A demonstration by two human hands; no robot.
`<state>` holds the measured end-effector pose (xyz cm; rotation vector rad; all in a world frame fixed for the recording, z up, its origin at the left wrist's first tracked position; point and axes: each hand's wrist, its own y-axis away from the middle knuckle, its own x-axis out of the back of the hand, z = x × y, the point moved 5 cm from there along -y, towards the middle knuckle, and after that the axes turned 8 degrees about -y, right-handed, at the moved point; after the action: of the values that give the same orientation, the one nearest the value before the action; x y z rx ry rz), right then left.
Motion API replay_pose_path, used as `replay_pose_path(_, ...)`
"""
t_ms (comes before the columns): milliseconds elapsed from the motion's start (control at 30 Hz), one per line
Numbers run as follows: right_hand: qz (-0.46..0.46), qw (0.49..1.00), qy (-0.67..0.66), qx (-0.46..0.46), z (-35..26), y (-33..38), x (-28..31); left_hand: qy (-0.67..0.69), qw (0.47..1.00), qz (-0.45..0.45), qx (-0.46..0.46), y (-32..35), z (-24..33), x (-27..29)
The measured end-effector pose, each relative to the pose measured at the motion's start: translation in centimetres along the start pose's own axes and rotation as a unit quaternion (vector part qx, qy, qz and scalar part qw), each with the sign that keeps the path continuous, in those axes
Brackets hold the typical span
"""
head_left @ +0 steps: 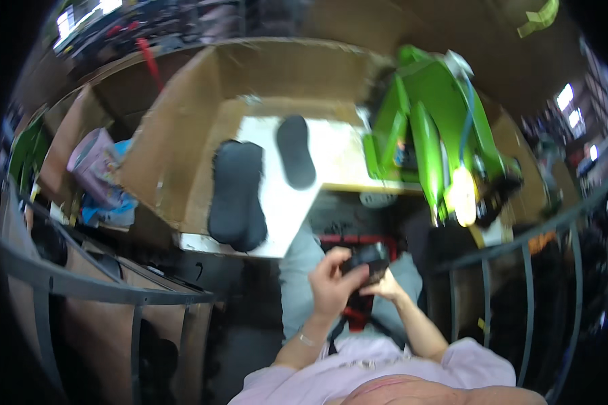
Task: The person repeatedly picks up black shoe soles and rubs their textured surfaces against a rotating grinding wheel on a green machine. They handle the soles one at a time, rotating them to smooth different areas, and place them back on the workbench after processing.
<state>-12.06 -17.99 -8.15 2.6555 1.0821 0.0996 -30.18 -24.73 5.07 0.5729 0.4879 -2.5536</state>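
Above my lap, in front of the table, both hands hold a dark piece (pixel 369 256), probably a black shoe sole, though blur and its tilt obscure its shape. My left hand (pixel 332 282) grips its left side, with the fingers curled and the thumb across it. My right hand (pixel 387 286) closes on its lower right side, partly hidden behind it. On the white tabletop (pixel 280 223) lies a single flat black shoe sole (pixel 295 152). Left of that, a thicker stack of black soles (pixel 238 196) rests near the front edge.
A green sewing machine (pixel 422 128) with a lit lamp (pixel 463 196) stands at the table's right. Cardboard walls (pixel 284 71) enclose the back and left. Dark metal rails (pixel 108 289) curve along both sides. A pink and blue bag (pixel 96 169) sits at far left.
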Motion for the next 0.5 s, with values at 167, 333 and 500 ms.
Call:
replay_pose_path(167,0.101,0.971,-0.217,0.023,5.3,7.3,1.7,-0.146,0.964,-0.15,0.163,2.0,-10.2,-5.5)
replay_pose_path(333,0.18,0.925,-0.329,0.06,8.1,9.7,3.6,-0.226,0.931,-0.268,0.105,2.8,-13.2,-11.7)
replay_pose_path(500,0.186,0.895,-0.406,0.007,10.0,10.5,4.7,-0.314,0.925,-0.209,0.038,-0.6,-14.6,-16.3)
